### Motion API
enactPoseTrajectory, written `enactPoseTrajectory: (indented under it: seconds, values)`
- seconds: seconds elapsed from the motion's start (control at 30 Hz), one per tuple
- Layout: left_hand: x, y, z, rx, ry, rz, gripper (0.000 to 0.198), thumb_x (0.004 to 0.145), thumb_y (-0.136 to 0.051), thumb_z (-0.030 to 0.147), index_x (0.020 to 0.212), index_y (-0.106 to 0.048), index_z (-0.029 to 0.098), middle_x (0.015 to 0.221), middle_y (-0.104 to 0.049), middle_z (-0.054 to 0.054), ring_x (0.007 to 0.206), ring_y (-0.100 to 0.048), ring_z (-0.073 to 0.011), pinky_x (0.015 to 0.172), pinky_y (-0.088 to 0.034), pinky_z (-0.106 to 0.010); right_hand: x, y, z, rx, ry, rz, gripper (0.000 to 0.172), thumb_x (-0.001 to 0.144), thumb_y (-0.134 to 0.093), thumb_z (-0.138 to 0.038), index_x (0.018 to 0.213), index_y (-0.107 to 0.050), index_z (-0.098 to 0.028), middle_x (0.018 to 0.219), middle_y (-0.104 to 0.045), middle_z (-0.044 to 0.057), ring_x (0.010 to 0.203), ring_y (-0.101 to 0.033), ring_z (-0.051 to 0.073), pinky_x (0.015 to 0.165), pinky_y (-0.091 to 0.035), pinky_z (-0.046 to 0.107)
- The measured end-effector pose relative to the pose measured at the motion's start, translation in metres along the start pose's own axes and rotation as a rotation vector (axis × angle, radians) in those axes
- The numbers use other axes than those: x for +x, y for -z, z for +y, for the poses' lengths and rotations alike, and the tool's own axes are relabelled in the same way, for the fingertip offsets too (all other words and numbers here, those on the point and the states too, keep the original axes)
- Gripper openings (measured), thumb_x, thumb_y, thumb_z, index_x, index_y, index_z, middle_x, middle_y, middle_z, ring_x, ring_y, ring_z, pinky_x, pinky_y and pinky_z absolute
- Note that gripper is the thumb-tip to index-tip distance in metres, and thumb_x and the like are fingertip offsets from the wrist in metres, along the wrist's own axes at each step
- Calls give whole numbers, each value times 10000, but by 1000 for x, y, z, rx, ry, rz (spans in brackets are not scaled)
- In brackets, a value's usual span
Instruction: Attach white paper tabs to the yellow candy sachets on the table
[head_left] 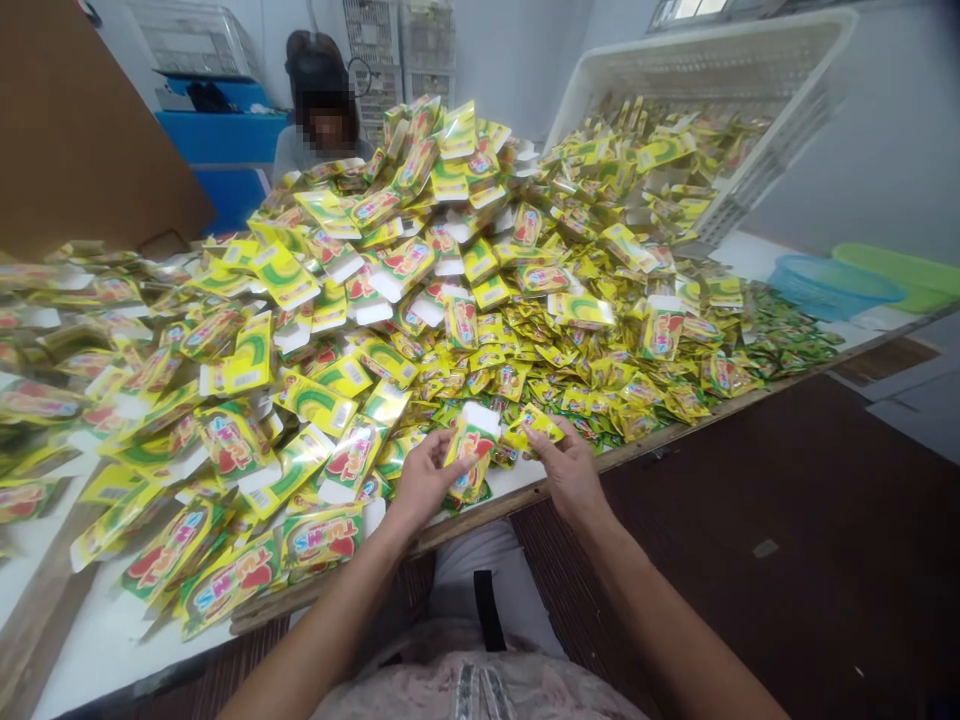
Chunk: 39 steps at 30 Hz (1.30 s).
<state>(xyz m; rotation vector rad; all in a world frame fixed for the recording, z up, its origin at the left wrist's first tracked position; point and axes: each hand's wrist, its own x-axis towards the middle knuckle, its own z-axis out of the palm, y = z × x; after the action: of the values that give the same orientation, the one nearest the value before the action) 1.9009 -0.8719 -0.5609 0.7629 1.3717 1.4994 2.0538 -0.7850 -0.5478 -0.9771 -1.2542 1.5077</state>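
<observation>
My left hand (pixel 428 474) grips a small yellow-green cardboard box (pixel 471 450) with red and white lettering, its white end flap sticking up and away from me. Just right of it, my right hand (pixel 568 470) pinches a little yellow sachet (pixel 534 428) between thumb and fingers. The sachet is close to the box but apart from it. Both hands are above the table's near edge. Beyond them lies a heap of loose yellow sachets (pixel 517 350), and to the left a large pile of similar boxes (pixel 315 400), many with white flaps standing open.
A tipped white plastic crate (pixel 780 80) spills more boxes at the back right. Green sachets (pixel 787 335) lie at the right, near a blue basket (pixel 832 283) and a green basin (pixel 900 275). A person (pixel 319 110) is behind the pile. The wooden table edge (pixel 517 500) runs before me.
</observation>
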Motion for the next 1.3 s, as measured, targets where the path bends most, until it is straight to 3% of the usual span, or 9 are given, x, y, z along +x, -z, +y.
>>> enactPoseTrajectory:
  seconds: [0.07, 0.13, 0.27, 0.53, 0.67, 0.87, 1.0, 1.13, 1.3]
  values:
    - [-7, 10, 3, 140, 14, -50, 420, 598, -769, 436, 866, -636, 141, 845, -692, -63, 768, -625, -192, 690, -478, -274, 5, -1, -7, -107, 40, -22, 389, 598, -766, -399, 858, -562, -192, 737, -630, -9, 640, -564, 136, 584, -467, 256]
    - [-13, 18, 5, 184, 18, -69, 396, 645, -733, 469, 846, -640, 141, 802, -680, -53, 720, -611, -175, 654, -468, -260, 9, -6, -14, -187, 29, -164, 419, 559, -788, -382, 843, -546, -191, 719, -623, -16, 657, -572, 142, 603, -468, 257]
    - [-24, 27, 6, 74, 52, -16, 398, 662, -724, 486, 829, -586, 152, 709, -652, -15, 647, -591, -137, 612, -458, -230, 15, -17, -22, -341, -33, -503, 347, 618, -742, -423, 770, -561, -170, 682, -595, -19, 622, -535, 123, 567, -417, 238]
    - [-39, 35, 4, 10, 69, -34, 349, 659, -760, 397, 839, -592, 149, 790, -690, -22, 692, -615, -124, 645, -467, -211, 30, -26, -24, -628, -56, -827, 326, 617, -714, -436, 580, -550, -157, 534, -424, -58, 523, -364, 84, 486, -256, 220]
    - [-40, 33, 6, -76, 117, -70, 405, 625, -792, 349, 918, -589, 155, 818, -706, -24, 707, -644, -142, 688, -489, -236, 28, -37, -11, -645, 21, -750, 353, 596, -719, -392, 500, -467, -163, 507, -355, -70, 510, -326, 73, 479, -227, 219]
    - [-43, 41, 16, -233, 200, 39, 546, 541, -841, 311, 997, -594, 139, 788, -713, -35, 667, -655, -144, 654, -506, -234, 10, -39, -7, -499, 66, -592, 305, 712, -660, -448, 806, -620, -160, 699, -598, -8, 641, -522, 123, 584, -385, 239]
    - [-46, 56, 23, -242, 217, 183, 587, 482, -867, 293, 982, -603, 135, 711, -697, -11, 604, -638, -122, 608, -491, -208, 6, -29, 2, -878, 146, -395, 221, 739, -684, -375, 798, -622, -171, 722, -610, 9, 681, -543, 145, 627, -387, 254]
    - [-49, 64, 24, -179, 211, 288, 624, 439, -879, 327, 964, -612, 123, 640, -673, 11, 563, -616, -111, 575, -472, -198, 0, -32, 25, -1289, 183, -535, 287, 704, -739, -388, 851, -637, -164, 902, -618, 84, 885, -554, 219, 720, -389, 286]
    - [-50, 62, 20, -154, 201, 323, 638, 409, -880, 370, 931, -608, 123, 628, -675, 7, 536, -606, -120, 560, -472, -218, 0, -28, 28, -1445, 81, -477, 304, 752, -697, -364, 948, -611, -148, 979, -614, 119, 902, -571, 244, 704, -394, 297]
